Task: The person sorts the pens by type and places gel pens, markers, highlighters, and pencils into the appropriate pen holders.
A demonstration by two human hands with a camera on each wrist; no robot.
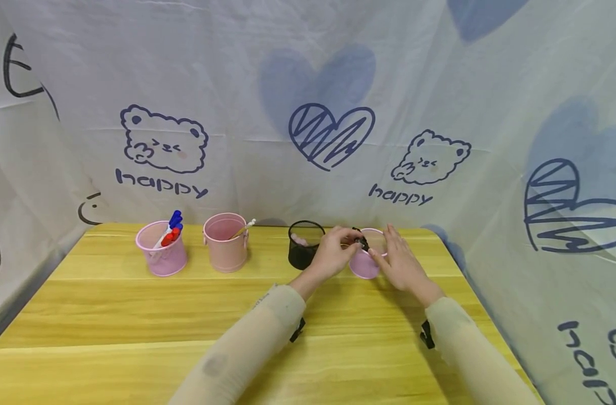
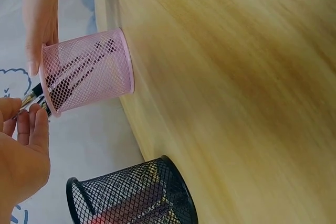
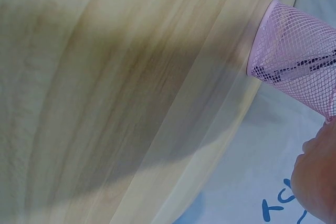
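At the right of the table stands a pink mesh pen holder (image 1: 364,269). My left hand (image 1: 333,250) pinches the end of a dark pen (image 2: 32,94) at its rim, between thumb and fingertips. The pen's lower part slants into the pink holder, where dark shafts (image 2: 84,69) show through the mesh. On the other side, my right hand (image 1: 401,264) lies against the pink holder with fingers extended and thumb at the near rim. In the right wrist view only part of the right hand (image 3: 317,177) shows beside the holder.
Left of the pink holder stands a black mesh holder (image 1: 300,257) with things inside. Further left are a pink bucket (image 1: 228,254) with a thin pencil-like stick (image 1: 244,228), and another pink mesh holder (image 1: 167,261) with blue and red markers (image 1: 172,230). A printed cloth (image 1: 247,169) hangs behind the table.
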